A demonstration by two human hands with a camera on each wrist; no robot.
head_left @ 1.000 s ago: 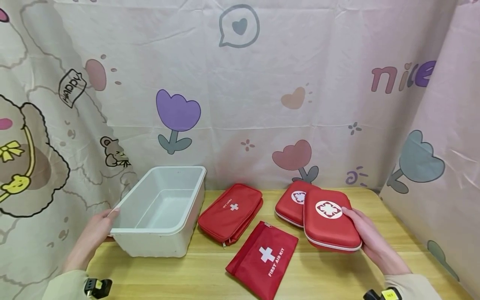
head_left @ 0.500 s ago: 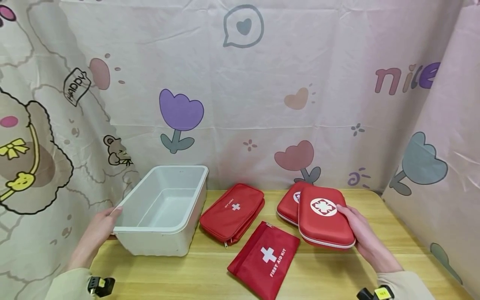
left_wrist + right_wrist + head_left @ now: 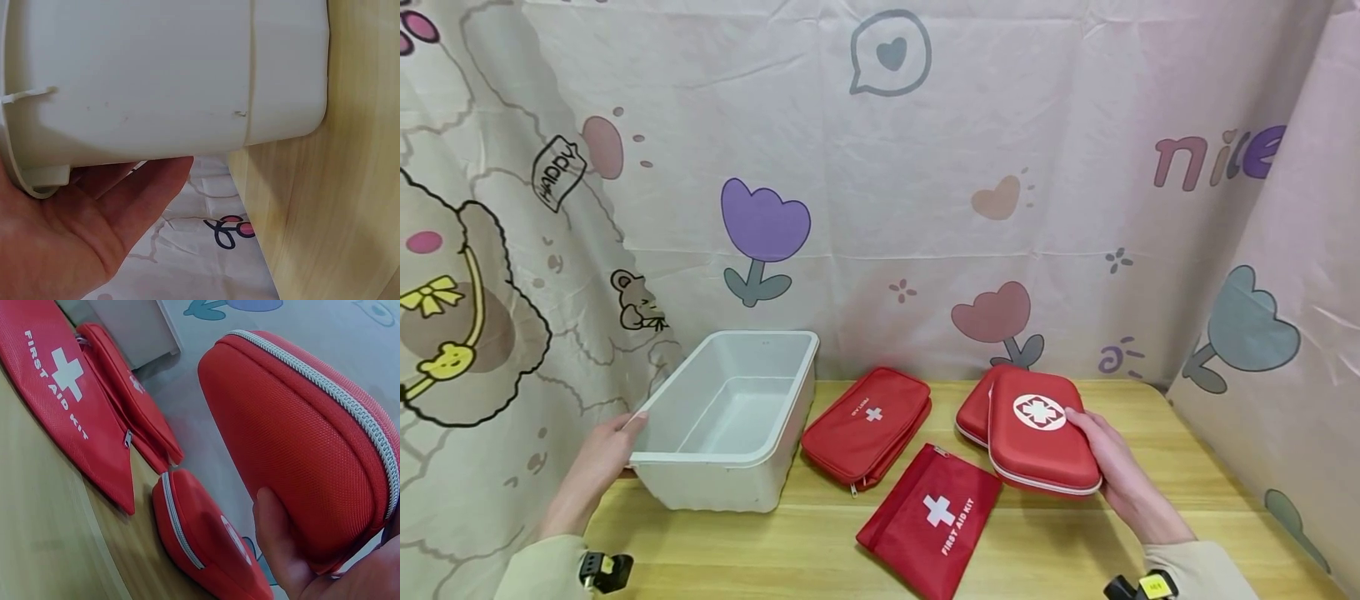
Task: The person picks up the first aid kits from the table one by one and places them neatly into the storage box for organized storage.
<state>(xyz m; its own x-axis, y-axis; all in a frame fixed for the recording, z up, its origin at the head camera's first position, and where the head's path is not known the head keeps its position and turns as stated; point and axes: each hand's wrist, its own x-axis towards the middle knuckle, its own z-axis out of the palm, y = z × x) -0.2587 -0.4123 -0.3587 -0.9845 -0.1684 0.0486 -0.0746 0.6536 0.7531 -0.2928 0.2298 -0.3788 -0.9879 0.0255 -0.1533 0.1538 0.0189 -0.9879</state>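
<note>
My right hand (image 3: 1101,454) grips a red hard-shell first aid case (image 3: 1037,446) by its right side, holding it above the table. In the right wrist view the raised case (image 3: 300,437) shows its white zipper, with fingers beneath it. A second red case (image 3: 973,412) lies behind, partly hidden. At the left, my left hand (image 3: 598,458) holds the near left corner of a white plastic bin (image 3: 707,483), whose inside shows no contents. The left wrist view has that hand (image 3: 81,231) curled at the bin's rim, fingers against the outer wall.
A red zipped first aid bag (image 3: 868,425) lies right of the bin. Nearer the front is a flat red first aid pouch (image 3: 932,517). The wooden table (image 3: 760,550) ends at a printed curtain (image 3: 880,192) behind and on both sides.
My right hand has carried the raised case slightly left, covering more of the case behind. The left hand stays on the bin's corner. The whole view has shifted a little.
</note>
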